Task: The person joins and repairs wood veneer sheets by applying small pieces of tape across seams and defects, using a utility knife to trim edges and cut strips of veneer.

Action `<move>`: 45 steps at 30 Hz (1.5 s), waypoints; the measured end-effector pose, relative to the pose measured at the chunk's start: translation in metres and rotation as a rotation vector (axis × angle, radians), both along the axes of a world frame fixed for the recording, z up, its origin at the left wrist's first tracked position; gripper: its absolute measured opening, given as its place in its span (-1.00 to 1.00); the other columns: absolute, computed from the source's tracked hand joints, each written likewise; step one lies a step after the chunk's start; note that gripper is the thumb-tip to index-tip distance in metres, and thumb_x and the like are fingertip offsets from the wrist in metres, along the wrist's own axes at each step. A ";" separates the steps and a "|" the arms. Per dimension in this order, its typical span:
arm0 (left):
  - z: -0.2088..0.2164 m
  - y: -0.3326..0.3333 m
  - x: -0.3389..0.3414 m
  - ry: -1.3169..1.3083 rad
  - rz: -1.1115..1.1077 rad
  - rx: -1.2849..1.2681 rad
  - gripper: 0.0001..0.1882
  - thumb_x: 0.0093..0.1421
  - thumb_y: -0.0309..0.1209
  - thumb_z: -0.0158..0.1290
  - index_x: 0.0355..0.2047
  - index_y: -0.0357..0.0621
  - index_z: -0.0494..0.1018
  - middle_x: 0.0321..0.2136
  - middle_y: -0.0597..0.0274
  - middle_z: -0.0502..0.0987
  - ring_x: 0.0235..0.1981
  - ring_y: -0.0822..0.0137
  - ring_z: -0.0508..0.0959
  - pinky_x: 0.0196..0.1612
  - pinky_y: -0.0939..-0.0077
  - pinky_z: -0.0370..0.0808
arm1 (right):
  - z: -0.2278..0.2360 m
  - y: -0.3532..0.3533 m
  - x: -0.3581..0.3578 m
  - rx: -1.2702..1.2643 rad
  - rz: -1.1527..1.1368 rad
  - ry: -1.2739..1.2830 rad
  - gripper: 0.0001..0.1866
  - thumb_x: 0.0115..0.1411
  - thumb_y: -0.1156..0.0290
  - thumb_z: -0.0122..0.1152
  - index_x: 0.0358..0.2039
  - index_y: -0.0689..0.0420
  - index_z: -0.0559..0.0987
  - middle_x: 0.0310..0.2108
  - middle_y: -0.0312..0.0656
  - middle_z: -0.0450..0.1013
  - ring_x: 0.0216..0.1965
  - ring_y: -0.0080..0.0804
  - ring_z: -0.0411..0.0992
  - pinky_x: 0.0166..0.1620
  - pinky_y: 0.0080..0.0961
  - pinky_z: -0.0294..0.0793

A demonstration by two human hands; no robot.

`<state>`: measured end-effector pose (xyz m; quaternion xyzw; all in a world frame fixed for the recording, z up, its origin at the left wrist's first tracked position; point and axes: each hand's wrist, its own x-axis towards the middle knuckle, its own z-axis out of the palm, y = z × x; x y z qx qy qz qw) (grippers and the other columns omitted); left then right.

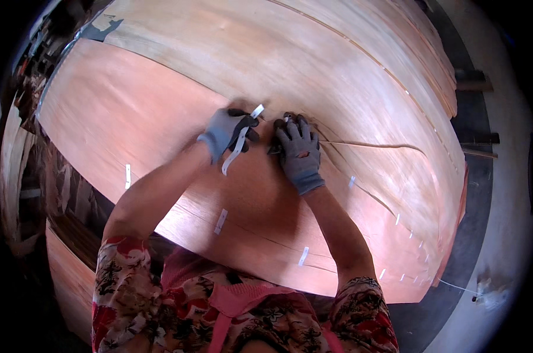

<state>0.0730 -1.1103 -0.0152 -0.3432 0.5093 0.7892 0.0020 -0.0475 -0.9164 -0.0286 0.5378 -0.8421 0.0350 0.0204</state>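
My left hand (226, 130), in a grey glove with dark fingertips, is closed on a strip of white tape (237, 152). The tape hangs down past the fingers in a slight curve and its upper end sticks out above them. My right hand (300, 150), gloved alike with a worn hole on its back, lies with outstretched fingers on a thin pinkish wood veneer sheet (131, 94). Its fingertips are at the sheet's far edge, where a paler veneer sheet (249, 47) begins. A small light bit shows by those fingertips, too small to name.
Short white tape pieces (220, 222) stick along a crack in the near part of the veneer, and several more run down the right side. A long split (372, 145) runs right from my right hand. Torn veneer scraps (19, 170) stand at the left.
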 end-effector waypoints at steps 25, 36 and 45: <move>0.000 0.001 0.005 -0.141 -0.156 -0.115 -0.71 0.30 -0.29 0.11 -0.19 -0.33 0.54 -0.51 0.06 0.61 -0.71 0.32 0.53 -0.75 0.50 0.42 | -0.020 -0.028 -0.006 -0.253 0.102 -0.175 -0.39 0.35 0.41 -0.20 0.43 -0.02 0.15 0.41 -0.28 0.17 0.42 -0.27 0.13 0.25 -0.01 0.18; 0.013 0.007 0.005 -0.200 -0.164 -0.209 -0.75 0.31 -0.28 0.08 -0.25 -0.24 0.57 -0.55 0.08 0.61 -0.72 0.32 0.53 -0.73 0.47 0.44 | -0.006 -0.031 -0.003 -0.044 0.245 0.090 -0.51 0.29 0.34 -0.07 0.24 0.04 0.42 0.34 -0.08 0.25 0.37 -0.06 0.16 0.27 -0.03 0.16; -0.001 -0.012 0.050 -0.121 0.020 -0.209 -0.85 0.30 -0.38 0.05 -0.29 -0.20 0.53 -0.61 0.08 0.54 -0.78 0.30 0.46 -0.78 0.45 0.37 | 0.030 -0.025 -0.007 -0.314 0.106 -0.082 -0.52 0.17 0.38 0.13 0.13 0.14 0.48 0.09 0.01 0.44 0.12 0.02 0.37 0.07 -0.06 0.39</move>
